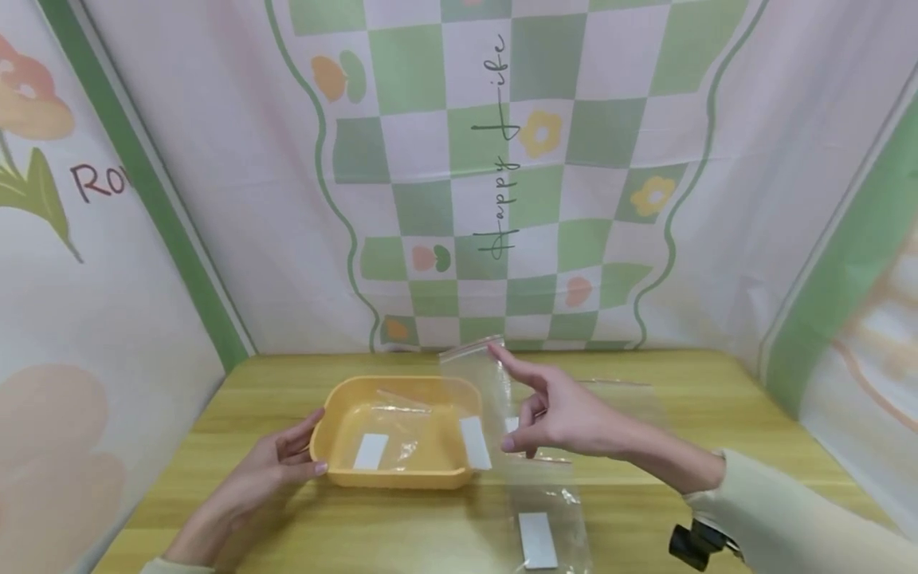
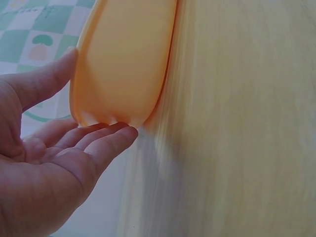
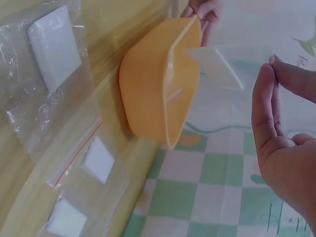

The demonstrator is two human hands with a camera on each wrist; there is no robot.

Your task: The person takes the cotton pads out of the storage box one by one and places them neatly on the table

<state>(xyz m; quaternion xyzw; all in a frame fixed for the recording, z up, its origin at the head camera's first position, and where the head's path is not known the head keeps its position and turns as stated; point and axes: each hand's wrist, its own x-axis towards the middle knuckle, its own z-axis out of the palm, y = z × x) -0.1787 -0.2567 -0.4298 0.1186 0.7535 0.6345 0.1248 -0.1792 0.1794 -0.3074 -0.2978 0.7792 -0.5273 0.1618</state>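
A yellow plastic basin (image 1: pixel 402 479) stands on the wooden table. My left hand (image 1: pixel 268 470) holds its left end, thumb at the rim and fingers against the outer wall, as the left wrist view shows. Above the basin's right side hangs a clear zip bag (image 1: pixel 469 367) with a white rectangular piece (image 1: pixel 475 443) inside. My right hand (image 1: pixel 566 410) pinches this bag at its edge; in the right wrist view the fingertips (image 3: pixel 272 61) meet on the film. Inside the basin lies another clear bag (image 1: pixel 409 438) with a white piece (image 1: pixel 370 452).
On the table to the right of the basin lie several more clear zip bags with white pieces, one near the front (image 1: pixel 548 510) and others farther back, partly behind the right arm. A patterned cloth (image 1: pixel 473 199) hangs along the table's back edge.
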